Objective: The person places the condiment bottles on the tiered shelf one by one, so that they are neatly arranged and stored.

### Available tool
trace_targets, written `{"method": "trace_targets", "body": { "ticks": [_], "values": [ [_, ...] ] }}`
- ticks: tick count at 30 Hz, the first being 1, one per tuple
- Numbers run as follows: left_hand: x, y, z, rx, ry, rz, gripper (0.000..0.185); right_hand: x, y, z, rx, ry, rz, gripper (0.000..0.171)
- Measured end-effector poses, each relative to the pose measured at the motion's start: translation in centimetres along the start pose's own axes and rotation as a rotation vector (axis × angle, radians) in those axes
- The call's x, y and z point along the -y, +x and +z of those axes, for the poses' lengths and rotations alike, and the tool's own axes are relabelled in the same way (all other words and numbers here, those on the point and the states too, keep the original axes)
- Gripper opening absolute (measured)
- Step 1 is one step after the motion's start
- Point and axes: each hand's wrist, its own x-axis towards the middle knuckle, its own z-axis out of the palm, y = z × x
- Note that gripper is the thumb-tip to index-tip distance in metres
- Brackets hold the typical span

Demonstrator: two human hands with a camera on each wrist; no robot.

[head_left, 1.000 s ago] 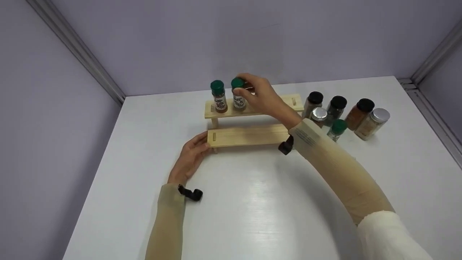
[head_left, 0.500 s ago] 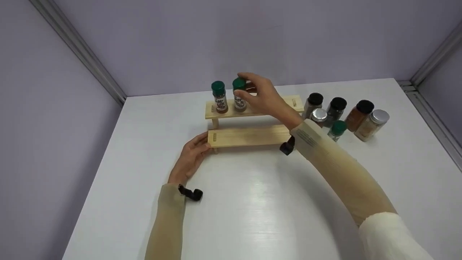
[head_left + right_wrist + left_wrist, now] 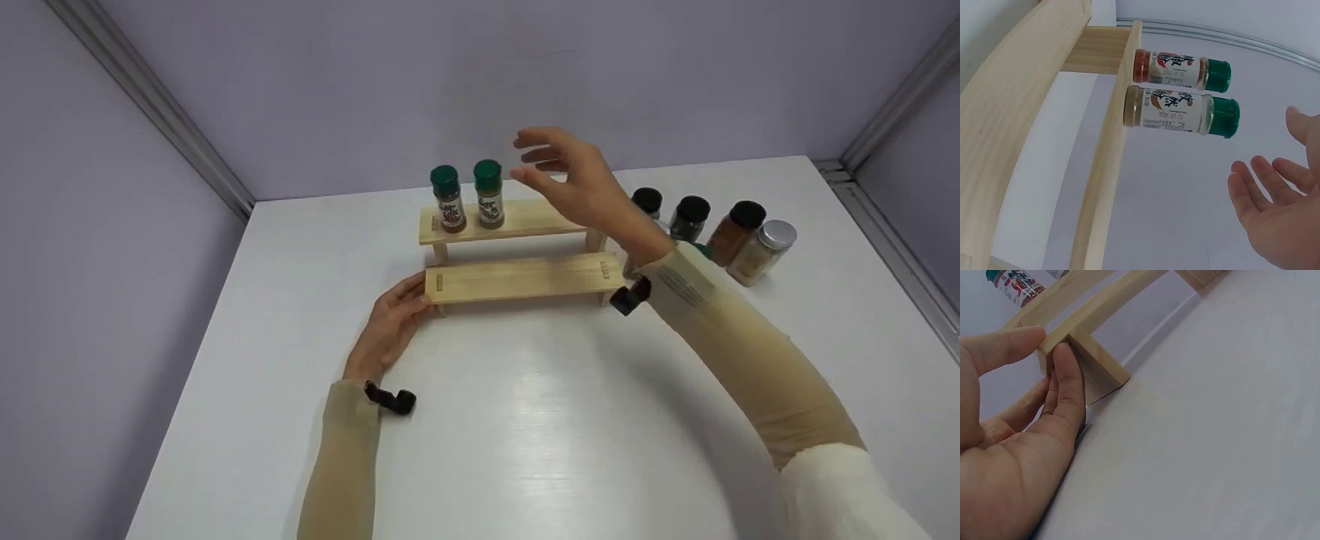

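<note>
Right hand: the right hand [image 3: 577,184] hovered above the upper shelf with fingers spread and relaxed, holding nothing; in the wrist view its palm [image 3: 1283,219] faced the jars.
Nearest jar: the second spice jar [image 3: 489,193] stood upright just off the right hand's fingertips, apart from them. It had a green cap, a clear body with brownish-green powder and a white printed label [image 3: 1176,109].
Neighbouring jar: the first spice jar [image 3: 448,198] stood just beyond it, farther from the right hand, with a green cap, reddish powder and a like label.
Rack: the two-step wooden rack [image 3: 525,276] of pale wood carried both jars on its upper shelf.
Left hand: the left hand [image 3: 391,326] rested on the white table [image 3: 525,420], thumb and fingers pinching the lower shelf's end [image 3: 1058,340] by its leg.
Other jars: the loose jars [image 3: 720,229] stood on the table behind the right wrist, with black and silver caps.
</note>
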Motion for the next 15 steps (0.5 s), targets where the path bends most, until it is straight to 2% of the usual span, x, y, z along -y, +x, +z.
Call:
{"method": "trace_targets", "body": {
  "ticks": [5,15],
  "values": [
    [0.0,0.1,-0.1,-0.003,-0.019,0.015,0.059,0.9,-1.8,-2.5,-0.024,-0.012,-0.015,0.045],
    [0.1,0.2,-0.1,0.004,-0.01,0.005,0.062,1.3,-6.4,-7.1,-0.083,-0.132,-0.009,0.041]
  ]
}}
